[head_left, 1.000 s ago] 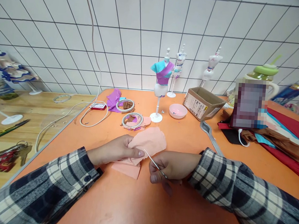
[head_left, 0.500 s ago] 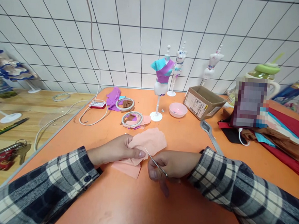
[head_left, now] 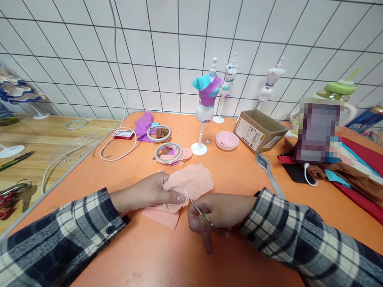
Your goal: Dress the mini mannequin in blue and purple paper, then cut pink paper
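Peach crepe paper (head_left: 192,180) is pinched between the thumb and fingers of my left hand (head_left: 155,192), above the tabletop. Its top edge is rounded. Another peach piece (head_left: 162,216) with a straight edge shows below that hand. My right hand (head_left: 214,213) is closed around small scissors (head_left: 200,210), whose handles are mostly hidden by the fingers. The blade tip lies against the lower part of the paper, beside my left thumb. Just beyond the paper stands a small white mannequin (head_left: 205,114) wrapped in turquoise and purple.
Two tape rolls (head_left: 167,152) lie among scraps on the orange table (head_left: 176,269). A pink bowl (head_left: 227,140), a cardboard box (head_left: 260,131) and a grey strap-like item (head_left: 269,177) are behind my right hand. A phone (head_left: 318,132) stands at right; keys (head_left: 9,198) lie left.
The view has shifted very slightly. Both hands keep their hold on the paper and scissors, with almost no visible movement.
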Demonstrator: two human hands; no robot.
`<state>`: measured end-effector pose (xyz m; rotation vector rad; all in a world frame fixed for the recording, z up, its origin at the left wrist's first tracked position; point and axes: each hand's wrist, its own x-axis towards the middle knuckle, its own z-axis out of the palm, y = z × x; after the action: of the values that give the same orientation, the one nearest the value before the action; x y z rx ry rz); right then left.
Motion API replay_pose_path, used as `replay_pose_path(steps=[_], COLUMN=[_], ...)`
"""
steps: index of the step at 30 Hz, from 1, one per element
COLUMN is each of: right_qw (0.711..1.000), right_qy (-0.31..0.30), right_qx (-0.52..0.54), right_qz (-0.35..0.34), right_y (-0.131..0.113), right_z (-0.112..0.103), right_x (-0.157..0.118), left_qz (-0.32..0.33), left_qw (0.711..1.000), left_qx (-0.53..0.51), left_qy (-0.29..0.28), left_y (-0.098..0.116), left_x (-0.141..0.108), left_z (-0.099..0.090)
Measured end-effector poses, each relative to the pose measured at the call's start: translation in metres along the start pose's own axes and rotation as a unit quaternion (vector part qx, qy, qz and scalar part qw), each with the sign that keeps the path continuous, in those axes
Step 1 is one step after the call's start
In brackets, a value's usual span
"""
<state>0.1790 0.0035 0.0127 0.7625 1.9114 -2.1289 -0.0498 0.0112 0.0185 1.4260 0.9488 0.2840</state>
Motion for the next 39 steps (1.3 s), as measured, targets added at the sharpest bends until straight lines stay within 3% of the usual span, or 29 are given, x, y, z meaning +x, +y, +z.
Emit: replay_pose_path(steps=[16,26,32,39], right_qw=[1.0,0.999,1.0,0.999], right_qy=[0.006,0.028,0.014,0.006], right_qx=[-0.017,-0.023,-0.009,-0.031], right_qz=[-0.019,0.004,-0.014,-0.027], right_y=[0.001,0.003,0.0,-0.001], right_z=[0.001,0.001,-0.001,-0.001], right_x=[0.002,0.002,0.0,0.001], left_qz=[0.007,-0.014,0.032,0.058], left_qw=[1.0,0.995,0.99,0.996], left_qx=[0.018,-0.095,-0.125,-0.072], left_qy=[0.004,0.006,-0.057,-0.015], left_y=[-0.001,-0.005,0.005,0.008], left_x=[0.001,0.0,-0.003,-0.001], left_z=[-0.001,-0.004,0.001,0.004])
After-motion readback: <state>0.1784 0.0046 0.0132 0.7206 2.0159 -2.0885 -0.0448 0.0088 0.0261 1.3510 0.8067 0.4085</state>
